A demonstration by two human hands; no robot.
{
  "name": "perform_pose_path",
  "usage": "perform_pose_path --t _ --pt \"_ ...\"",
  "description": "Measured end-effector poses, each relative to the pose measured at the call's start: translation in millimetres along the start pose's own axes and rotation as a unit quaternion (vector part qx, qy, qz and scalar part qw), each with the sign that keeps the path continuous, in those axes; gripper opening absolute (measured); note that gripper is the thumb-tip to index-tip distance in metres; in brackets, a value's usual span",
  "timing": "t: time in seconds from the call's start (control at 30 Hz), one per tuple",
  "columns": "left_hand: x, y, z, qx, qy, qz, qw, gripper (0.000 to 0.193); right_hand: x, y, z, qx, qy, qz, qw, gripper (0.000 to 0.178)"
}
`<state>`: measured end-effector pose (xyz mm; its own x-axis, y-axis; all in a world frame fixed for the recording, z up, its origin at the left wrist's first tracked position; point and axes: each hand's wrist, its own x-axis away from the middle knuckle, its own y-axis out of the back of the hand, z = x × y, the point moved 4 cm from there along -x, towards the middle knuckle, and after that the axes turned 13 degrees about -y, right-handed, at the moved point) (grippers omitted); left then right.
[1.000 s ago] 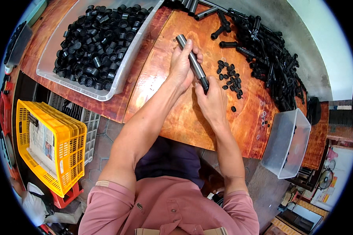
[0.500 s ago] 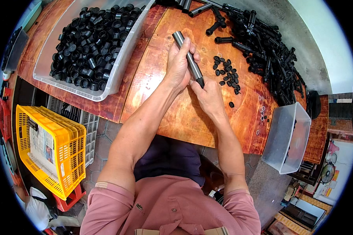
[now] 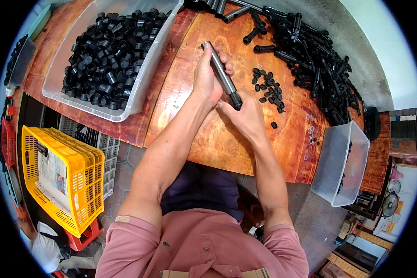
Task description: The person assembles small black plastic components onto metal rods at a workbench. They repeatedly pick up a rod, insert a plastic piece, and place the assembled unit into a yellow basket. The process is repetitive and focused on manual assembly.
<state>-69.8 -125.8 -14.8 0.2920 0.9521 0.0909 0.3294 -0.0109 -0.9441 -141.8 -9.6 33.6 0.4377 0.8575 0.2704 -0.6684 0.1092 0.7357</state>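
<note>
Tube, one: slender, straight, metallic grey, with a black end piece. Location: in both hands, above the table, mid-surface; contact with the wood not discernible. Long axis: diagonal, from far left to near right, steeper than sideways. Grey end: pointing away from the body and leftward. Black end: pointing back toward the body and rightward.

Left hand: wrapped about the upper grey length, thumb along the left side, fingers curled round the right. Right hand: drawn in around the black end piece, thumb on the left, fingers on the right, partly hidden beneath.

Right of the hands: small black discs, loose cluster, with one single piece nearer the body; pale thin rings, scattered. Farther right: black parts, long heap, axes in mixed directions; translucent box at the table's edge.

Left of the hands: translucent bin, well filled with black caps. Below that bin, off the table: yellow crate, slatted, with printed paper inside.
</note>
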Motion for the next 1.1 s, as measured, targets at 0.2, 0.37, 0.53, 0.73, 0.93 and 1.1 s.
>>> perform_pose_path --t 0.2,0.37,0.53,0.73,0.93,1.1 --pt "0 0 5 -0.01 0.022 -0.043 0.999 0.036 -13 13 -32 -0.459 0.082 -0.099 0.879 0.038" --pt "12 -2 17 -0.016 0.016 -0.034 0.999 0.043 -18 -5 -18 -0.472 0.097 -0.107 0.87 0.049" --pt "12 -2 12 -0.033 0.033 -0.07 0.996 0.048 -24 -10 -8 -0.509 0.082 -0.129 0.847 0.053" --pt "18 -8 9 -0.057 0.008 -0.073 0.996 0.048 -27 -18 -14 -0.548 0.061 -0.139 0.823 0.054" --pt "20 -6 14 -0.064 -0.01 -0.061 0.996 0.047 -28 -20 -18 -0.577 0.051 -0.131 0.804 0.053" --pt "27 -9 18 -0.073 0.001 -0.073 0.995 0.046 -31 -21 -23 -0.579 0.046 -0.137 0.802 0.052"
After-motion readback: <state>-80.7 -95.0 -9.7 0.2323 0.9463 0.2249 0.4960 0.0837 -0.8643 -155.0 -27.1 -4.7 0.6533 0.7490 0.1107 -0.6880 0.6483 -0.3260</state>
